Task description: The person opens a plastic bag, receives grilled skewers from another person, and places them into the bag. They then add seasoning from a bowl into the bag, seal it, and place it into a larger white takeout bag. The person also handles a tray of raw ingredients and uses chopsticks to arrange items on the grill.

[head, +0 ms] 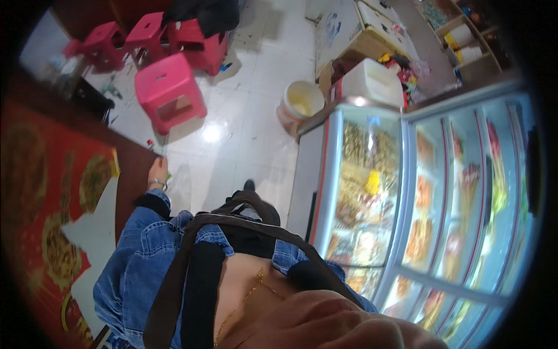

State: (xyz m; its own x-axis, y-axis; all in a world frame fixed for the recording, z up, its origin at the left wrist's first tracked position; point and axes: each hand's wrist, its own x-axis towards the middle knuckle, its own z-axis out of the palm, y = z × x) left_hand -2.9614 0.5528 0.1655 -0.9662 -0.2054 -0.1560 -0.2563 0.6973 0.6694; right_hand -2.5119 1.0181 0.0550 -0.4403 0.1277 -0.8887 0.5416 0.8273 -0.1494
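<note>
My left hand [158, 171], with a bracelet at the wrist, hangs beside the dark red edge of a panel [137, 174] printed with food pictures. Its fingers are small and partly turned away, so I cannot make out whether they hold anything. A pink plastic stool [168, 89] stands on the tiled floor [235, 113] ahead of that hand. My right hand is out of view. Close on my right is a lit glass-fronted display refrigerator [368, 192], stocked with skewered food and vegetables. I wear a denim jacket [130, 257] and a dark apron [244, 218].
More pink stools [104, 46] stand at the far left, a black cloth [205, 15] over one. A white bucket [301, 102] of yellowish contents sits by the refrigerator's corner, near a white plastic container [370, 80]. Litter [112, 87] lies on the floor at left.
</note>
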